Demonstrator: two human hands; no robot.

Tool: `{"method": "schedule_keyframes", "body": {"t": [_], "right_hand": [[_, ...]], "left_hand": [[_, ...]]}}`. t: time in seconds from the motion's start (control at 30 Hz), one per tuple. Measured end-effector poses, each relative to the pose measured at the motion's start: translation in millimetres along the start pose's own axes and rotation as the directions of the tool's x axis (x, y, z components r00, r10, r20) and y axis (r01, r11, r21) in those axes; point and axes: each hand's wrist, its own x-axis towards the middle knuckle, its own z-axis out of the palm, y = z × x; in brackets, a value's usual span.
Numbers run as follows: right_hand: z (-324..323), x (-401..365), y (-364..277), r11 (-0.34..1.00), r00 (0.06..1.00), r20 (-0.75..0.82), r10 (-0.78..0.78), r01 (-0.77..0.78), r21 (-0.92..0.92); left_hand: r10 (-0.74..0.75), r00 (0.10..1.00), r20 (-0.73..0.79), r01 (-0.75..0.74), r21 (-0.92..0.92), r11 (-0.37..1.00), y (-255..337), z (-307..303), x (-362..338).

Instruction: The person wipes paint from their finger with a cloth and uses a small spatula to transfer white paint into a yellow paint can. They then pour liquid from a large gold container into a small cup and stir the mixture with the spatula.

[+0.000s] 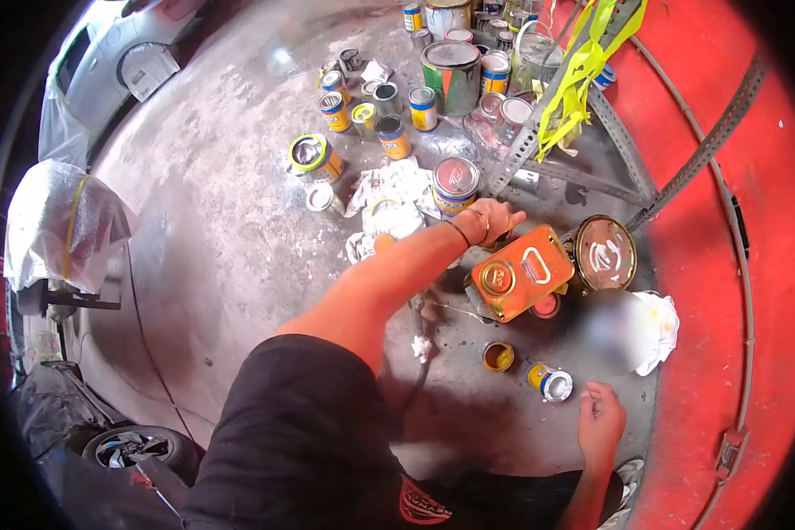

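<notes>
My left hand [495,221] reaches forward, its fingers curled down over something mostly hidden beneath it. Beside it stand a lidded paint can [456,179] and an orange rectangular can [525,273] with a round cap and a handle on top. My right hand [602,415] is held low at the right with its fingers curled in, and nothing shows in it. Just left of it is a small paint can [552,383] with white or silvery contents, tilted in view. Another small can [498,356] with a yellow-brown inside stands nearby.
Several paint cans [333,111] crowd the concrete floor ahead, with crumpled white rags [393,199] among them. A large stained lid can [605,253] and a white cloth [658,331] lie to the right. A perforated metal stand [623,146] with yellow tape rises beside a red wall [711,291].
</notes>
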Motion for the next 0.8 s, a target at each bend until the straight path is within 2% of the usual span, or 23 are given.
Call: {"method": "schedule_keyframes", "body": {"t": [0.07,0.13,0.23,0.27,0.3,0.33,0.37,0.4,0.43,0.47,0.5,0.57,0.63,0.67,0.7,0.8], "right_hand": [[2,-2,7,0.996,0.998,-0.032,-0.052,0.054,0.064],[1,-2,7,0.989,0.994,-0.031,-0.105,0.107,0.104],[-4,0,-3,0.983,0.989,-0.015,-0.145,0.146,0.115],[-2,3,0,0.982,0.989,-0.018,-0.148,0.149,0.112],[-3,6,2,0.981,0.986,-0.025,-0.167,0.169,0.097],[-6,8,2,0.975,0.982,-0.017,-0.188,0.188,0.117],[-4,11,10,0.97,0.98,-0.045,-0.194,0.199,0.139],[-4,12,16,0.962,0.976,-0.071,-0.208,0.217,0.166],[-10,13,16,0.965,0.98,-0.066,-0.186,0.195,0.174],[-16,14,14,0.966,0.984,-0.056,-0.17,0.177,0.188],[-20,17,14,0.963,0.985,-0.046,-0.166,0.172,0.209],[-19,21,25,0.954,0.98,-0.075,-0.187,0.199,0.224],[-16,30,29,0.942,0.974,-0.094,-0.207,0.225,0.248],[-18,32,29,0.939,0.973,-0.088,-0.214,0.23,0.257],[-19,35,28,0.934,0.971,-0.085,-0.225,0.239,0.266],[-19,40,20,0.903,0.953,-0.114,-0.28,0.301,0.307]], "left_hand": [[-0.006,0.999,-0.043,0.003,-0.053,0.999,-1,-27,-8],[0.0,0.988,-0.152,-0.017,-0.106,0.994,-2,-65,-26],[-0.165,0.972,-0.169,0.138,-0.16,0.977,18,-139,-67],[-0.063,0.966,-0.252,0.019,-0.17,0.985,6,-147,-76],[-0.111,0.958,-0.264,0.065,-0.18,0.981,11,-169,-91],[-0.077,0.924,-0.374,0.021,-0.154,0.988,18,-189,-112],[-0.093,0.913,-0.397,0.026,-0.169,0.985,20,-205,-131],[-0.131,0.917,-0.378,0.041,-0.236,0.971,36,-225,-154],[-0.16,0.921,-0.354,0.105,-0.169,0.98,51,-244,-176],[-0.033,0.914,-0.404,-0.024,-0.137,0.99,57,-255,-198],[-0.068,0.946,-0.316,0.035,-0.108,0.993,74,-271,-218],[-0.063,0.983,-0.171,0.037,-0.151,0.988,102,-283,-254],[-0.144,0.989,-0.021,0.139,-0.149,0.979,143,-282,-278],[-0.172,0.984,0.05,0.177,-0.154,0.972,160,-270,-286],[-0.132,0.987,0.091,0.149,-0.213,0.966,178,-257,-291],[-0.166,0.929,0.33,0.253,-0.241,0.937,218,-185,-298]]}}
